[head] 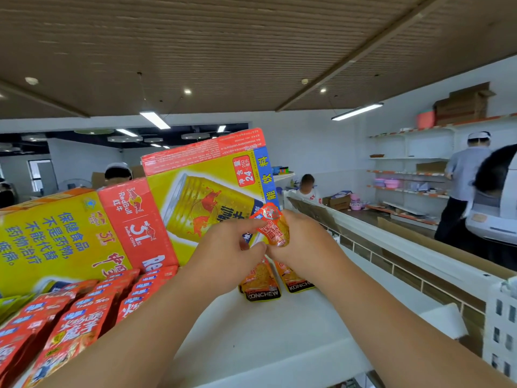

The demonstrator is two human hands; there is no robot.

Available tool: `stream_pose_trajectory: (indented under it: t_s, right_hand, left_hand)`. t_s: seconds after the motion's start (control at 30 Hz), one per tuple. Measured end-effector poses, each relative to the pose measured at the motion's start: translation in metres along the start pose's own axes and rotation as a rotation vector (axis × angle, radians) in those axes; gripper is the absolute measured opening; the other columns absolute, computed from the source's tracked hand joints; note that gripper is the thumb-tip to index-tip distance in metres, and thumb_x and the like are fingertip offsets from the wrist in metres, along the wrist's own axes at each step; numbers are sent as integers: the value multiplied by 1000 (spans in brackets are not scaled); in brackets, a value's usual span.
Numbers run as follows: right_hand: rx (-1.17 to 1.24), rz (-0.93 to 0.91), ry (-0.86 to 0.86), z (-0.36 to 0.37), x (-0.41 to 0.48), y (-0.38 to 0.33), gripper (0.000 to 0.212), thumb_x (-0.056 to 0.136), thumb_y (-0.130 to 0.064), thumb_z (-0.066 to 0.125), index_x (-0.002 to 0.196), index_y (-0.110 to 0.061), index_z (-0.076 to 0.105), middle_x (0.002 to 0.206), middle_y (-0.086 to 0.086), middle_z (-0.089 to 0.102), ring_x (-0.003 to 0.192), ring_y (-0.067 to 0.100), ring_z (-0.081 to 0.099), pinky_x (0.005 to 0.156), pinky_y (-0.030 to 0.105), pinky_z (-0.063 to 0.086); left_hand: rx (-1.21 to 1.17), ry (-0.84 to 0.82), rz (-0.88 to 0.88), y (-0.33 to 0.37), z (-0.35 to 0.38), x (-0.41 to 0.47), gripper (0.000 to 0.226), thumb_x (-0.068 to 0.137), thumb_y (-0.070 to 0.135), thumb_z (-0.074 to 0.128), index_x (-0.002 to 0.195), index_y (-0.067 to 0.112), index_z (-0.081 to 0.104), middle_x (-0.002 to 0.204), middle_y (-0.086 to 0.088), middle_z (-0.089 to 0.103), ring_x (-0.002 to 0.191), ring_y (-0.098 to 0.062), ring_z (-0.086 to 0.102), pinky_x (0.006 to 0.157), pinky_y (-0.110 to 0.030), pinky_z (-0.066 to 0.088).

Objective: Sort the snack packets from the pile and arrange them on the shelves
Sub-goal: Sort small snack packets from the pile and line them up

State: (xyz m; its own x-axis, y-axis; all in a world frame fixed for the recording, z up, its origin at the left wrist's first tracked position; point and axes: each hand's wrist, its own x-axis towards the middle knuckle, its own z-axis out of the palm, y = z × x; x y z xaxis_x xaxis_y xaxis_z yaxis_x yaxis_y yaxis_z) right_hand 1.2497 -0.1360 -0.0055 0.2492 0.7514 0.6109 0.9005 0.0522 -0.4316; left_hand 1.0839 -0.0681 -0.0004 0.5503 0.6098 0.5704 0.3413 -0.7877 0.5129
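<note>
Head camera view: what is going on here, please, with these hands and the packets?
A person is stocking a white shelf with snacks. Both the left hand and the right hand pinch one small orange packet, held up in front of the Red Bull cartons. Just below it, two KONCHEW packets already stand at the back of the shelf, and rows of red packets fill the left side.

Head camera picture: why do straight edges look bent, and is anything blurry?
Head view: the wide lens bows the ceiling lines and shelf edge; the person at the right edge is motion-blurred; the snack packet held by the left hand and right hand is sharp, its foil glinting; lighting is even.
</note>
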Motion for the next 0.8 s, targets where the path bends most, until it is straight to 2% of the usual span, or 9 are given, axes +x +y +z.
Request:
stream_pose_trajectory:
  t_s: [0.07, 0.17, 0.27, 0.33, 0.47, 0.6, 0.8]
  right_hand:
    - [-38, 6, -9, 1, 1, 3, 54, 77, -53, 74, 122, -30, 56, 103, -6, 63, 92, 15, 63, 76, 36, 55]
    - [-72, 39, 4, -4, 3, 6, 52, 79, -47, 75, 124, -29, 55, 105, -5, 65, 93, 15, 63, 76, 35, 55]
    - [-48, 113, 39, -24, 6, 12, 58, 80, -46, 78, 128, -27, 52, 101, -7, 64, 87, 14, 61, 73, 32, 51]
    - [-63, 188, 31, -42, 10, 20, 57, 83, -45, 77, 129, -26, 49, 99, -6, 59, 87, 16, 58, 73, 31, 45]
    - [-269, 329, -60, -57, 12, 44, 60, 85, -49, 70, 134, -20, 51, 125, 6, 63, 107, 25, 60, 84, 35, 49]
    - [-372, 417, -145, -47, 2, 64, 56, 85, -53, 69, 127, -20, 54, 121, 4, 64, 100, 21, 57, 80, 34, 49]
    - [-514, 403, -196, -37, -1, 66, 52, 85, -61, 62, 119, -22, 55, 107, 1, 64, 90, 20, 55, 72, 34, 46]
  left_hand:
    - [-6, -23, 29, 1, 1, 0, 41, 91, 26, 68, 122, 53, 65, 107, 15, 66, 87, -3, 63, 66, -17, 48]
    - [9, -61, 60, 0, 2, 1, 42, 91, 29, 68, 128, 49, 64, 112, 18, 63, 92, -2, 61, 68, -18, 46]
    - [31, -90, 21, -4, -1, 1, 42, 90, 34, 70, 129, 48, 61, 114, 20, 60, 96, -5, 61, 78, -26, 51]
    - [46, -114, -1, -8, -4, 2, 40, 90, 38, 72, 128, 46, 63, 112, 21, 59, 95, -5, 61, 81, -26, 51]
    - [50, -163, -20, -15, -8, 3, 29, 89, 42, 72, 116, 47, 66, 111, 21, 61, 93, -3, 61, 79, -21, 48]
    - [55, -203, -24, -17, -11, 2, 22, 90, 41, 71, 111, 47, 66, 108, 20, 62, 94, -4, 61, 74, -21, 46]
    - [56, -239, -38, -16, -10, 1, 21, 91, 39, 70, 109, 49, 65, 108, 17, 61, 93, -6, 62, 79, -24, 49]
